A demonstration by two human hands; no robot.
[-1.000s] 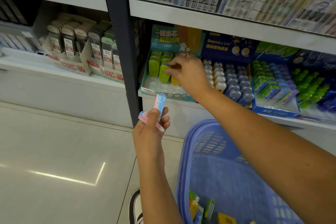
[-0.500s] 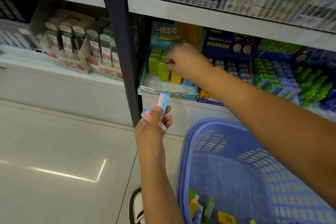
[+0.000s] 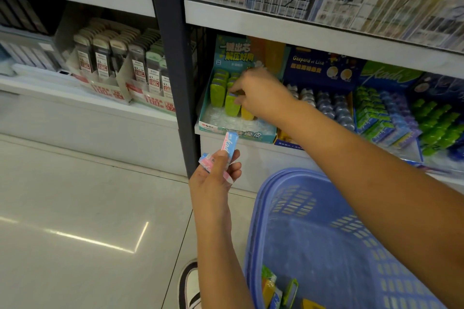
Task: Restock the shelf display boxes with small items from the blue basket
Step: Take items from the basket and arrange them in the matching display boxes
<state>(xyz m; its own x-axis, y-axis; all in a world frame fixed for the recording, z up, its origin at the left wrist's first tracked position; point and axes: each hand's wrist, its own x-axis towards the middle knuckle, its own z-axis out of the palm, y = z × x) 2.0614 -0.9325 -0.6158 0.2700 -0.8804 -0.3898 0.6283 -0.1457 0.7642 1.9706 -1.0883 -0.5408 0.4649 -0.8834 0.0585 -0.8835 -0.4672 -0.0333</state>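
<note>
On the shop's white lower shelf (image 3: 253, 150), the right hand (image 3: 261, 94) pinches an upright lime-green plastic item (image 3: 232, 106) inside the teal cardboard display box (image 3: 238, 133), while the left hand (image 3: 213, 180), nearer the blue plastic basket (image 3: 326, 233), grips slim pink-and-blue packets (image 3: 229, 144) pointing up at the shelf.

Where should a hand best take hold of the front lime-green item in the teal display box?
Pinch the top end of the front lime-green item, coming from above. It stands upright in the teal display box; neighbours hem in its lower sides, so only the top is free. The right hand is already at that top.
</note>
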